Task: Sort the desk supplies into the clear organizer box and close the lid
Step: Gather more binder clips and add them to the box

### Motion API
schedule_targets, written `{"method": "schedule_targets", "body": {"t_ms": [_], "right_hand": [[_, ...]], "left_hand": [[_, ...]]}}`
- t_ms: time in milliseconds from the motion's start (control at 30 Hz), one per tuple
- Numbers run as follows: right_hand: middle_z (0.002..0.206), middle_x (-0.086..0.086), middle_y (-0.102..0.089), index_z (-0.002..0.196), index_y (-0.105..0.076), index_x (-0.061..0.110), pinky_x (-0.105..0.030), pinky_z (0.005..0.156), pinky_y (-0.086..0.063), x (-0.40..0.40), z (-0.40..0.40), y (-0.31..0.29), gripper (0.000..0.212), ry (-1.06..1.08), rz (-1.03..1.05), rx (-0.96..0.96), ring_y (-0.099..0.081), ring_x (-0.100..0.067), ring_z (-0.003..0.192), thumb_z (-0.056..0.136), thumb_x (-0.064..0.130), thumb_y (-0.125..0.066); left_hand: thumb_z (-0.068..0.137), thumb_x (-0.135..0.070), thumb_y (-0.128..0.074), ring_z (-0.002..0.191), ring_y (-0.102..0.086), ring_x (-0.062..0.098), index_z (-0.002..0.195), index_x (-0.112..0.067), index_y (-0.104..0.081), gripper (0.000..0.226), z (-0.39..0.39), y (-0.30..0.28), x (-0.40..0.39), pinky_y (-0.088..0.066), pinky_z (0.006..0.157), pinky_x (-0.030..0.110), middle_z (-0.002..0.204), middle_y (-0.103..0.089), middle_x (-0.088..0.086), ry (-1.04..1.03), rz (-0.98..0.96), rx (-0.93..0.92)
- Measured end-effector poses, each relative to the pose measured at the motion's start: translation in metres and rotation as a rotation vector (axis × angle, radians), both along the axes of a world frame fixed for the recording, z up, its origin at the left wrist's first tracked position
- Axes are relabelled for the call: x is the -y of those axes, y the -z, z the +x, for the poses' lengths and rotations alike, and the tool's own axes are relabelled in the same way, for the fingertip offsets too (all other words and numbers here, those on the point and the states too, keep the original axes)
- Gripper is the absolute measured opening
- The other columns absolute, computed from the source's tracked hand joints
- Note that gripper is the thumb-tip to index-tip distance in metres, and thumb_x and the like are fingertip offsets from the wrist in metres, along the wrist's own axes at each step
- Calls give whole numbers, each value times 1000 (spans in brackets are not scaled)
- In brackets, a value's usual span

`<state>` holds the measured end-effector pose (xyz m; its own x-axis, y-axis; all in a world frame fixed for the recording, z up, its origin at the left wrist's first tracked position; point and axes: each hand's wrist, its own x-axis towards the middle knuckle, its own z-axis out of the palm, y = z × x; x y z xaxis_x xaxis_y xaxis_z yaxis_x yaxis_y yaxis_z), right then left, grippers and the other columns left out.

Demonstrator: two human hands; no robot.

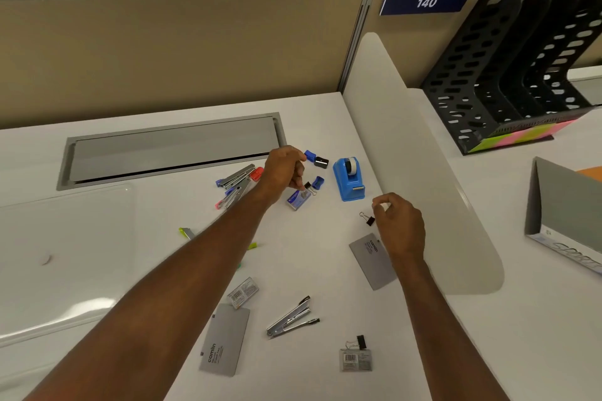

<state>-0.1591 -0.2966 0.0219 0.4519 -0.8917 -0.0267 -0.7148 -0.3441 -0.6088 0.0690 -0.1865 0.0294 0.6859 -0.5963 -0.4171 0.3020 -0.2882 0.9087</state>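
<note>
Left hand (286, 169) pinches a binder clip (309, 187) near the worktop's back edge — light, stiff; right hand (399, 225) pinches another clip (368, 219) by its body.

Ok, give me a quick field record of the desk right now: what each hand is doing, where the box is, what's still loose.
left hand: pinching a black binder clip above a blue staple box
right hand: fingers curled, beside a second binder clip on the desk; contact unclear
organizer box: clear, far left
tape dispenser: blue, upright, loose
stapler: silver, near edge, loose
grey cases: two, flat on desk
</note>
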Motion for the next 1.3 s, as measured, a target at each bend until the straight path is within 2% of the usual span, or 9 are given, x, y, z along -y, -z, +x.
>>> {"method": "schedule_targets", "body": {"t_ms": [100, 233, 333, 500, 700, 867, 1100, 1167, 1300], "right_hand": [[83, 2, -70, 98, -68, 28, -23, 56, -39, 1, -3, 7, 13, -36, -35, -189, -59, -12, 65, 92, 38, -65], [94, -2, -72, 110, -65, 24, -25, 61, -35, 2, -2, 10, 29, -51, -12, -343, -54, -15, 70, 89, 44, -67], [98, -3, -71, 112, -64, 23, -26, 65, -37, 1, -2, 11, 30, -68, 0, -399, -62, -20, 80, 89, 42, -67], [93, -4, -69, 102, -61, 18, -26, 58, -36, 0, -1, 14, 17, -112, -11, -444, -57, -20, 73, 91, 31, -65], [76, 4, -56, 96, -62, 16, -19, 46, -21, -3, 0, 17, 10, -95, -33, -440, -40, -9, 56, 93, 26, -61], [74, 5, -57, 93, -60, 20, -18, 47, -23, -6, -2, 15, 11, -75, -36, -363, -47, -12, 60, 92, 31, -61], [82, 1, -69, 100, -61, 24, -22, 56, -39, -11, 5, 9, 14, -73, 13, -251, -63, -16, 67, 92, 36, -63], [85, 0, -69, 103, -61, 24, -22, 61, -42, -13, 8, 7, 17, -84, 16, -239, -65, -17, 69, 93, 37, -64], [78, 3, -63, 104, -62, 25, -19, 51, -33, -17, 12, 3, 19, -92, -9, -223, -58, -13, 65, 92, 39, -65]], "left_hand": [[98, 0, -36, 43, -46, 13, 97, -3, -65, 30, 2, 8, 8, -49, 44, 26, 66, -54, 7, 116, 114, 236], [102, -28, -46, 77, -57, 19, 104, -7, -63, 27, 6, 20, 17, -47, 70, 31, 87, -59, 6, 424, 540, 732], [93, -41, -60, 81, -57, 17, 107, -12, -61, 33, 5, 23, 22, -47, 73, 30, 84, -57, 2, 609, 761, 839], [87, -29, -69, 90, -62, 19, 117, -14, -60, 35, -3, 27, 26, -52, 81, 32, 94, -61, 3, 689, 825, 998], [88, -23, -69, 100, -61, 21, 122, -13, -56, 38, -13, 26, 30, -47, 81, 31, 112, -64, 8, 682, 849, 1028], [92, -27, -66, 84, -54, 17, 115, -18, -60, 26, -15, 28, 27, -42, 72, 29, 106, -66, 5, 745, 783, 1104], [90, -26, -69, 92, -63, 20, 117, -20, -61, 28, -15, 31, 25, -45, 72, 29, 106, -68, 5, 845, 723, 1184], [89, -27, -71, 97, -63, 22, 120, -19, -60, 34, -13, 33, 24, -48, 77, 31, 109, -67, 6, 856, 758, 1177], [90, -27, -70, 96, -62, 22, 120, -18, -60, 33, -12, 38, 19, -51, 82, 32, 109, -67, 7, 812, 808, 1137]]}}
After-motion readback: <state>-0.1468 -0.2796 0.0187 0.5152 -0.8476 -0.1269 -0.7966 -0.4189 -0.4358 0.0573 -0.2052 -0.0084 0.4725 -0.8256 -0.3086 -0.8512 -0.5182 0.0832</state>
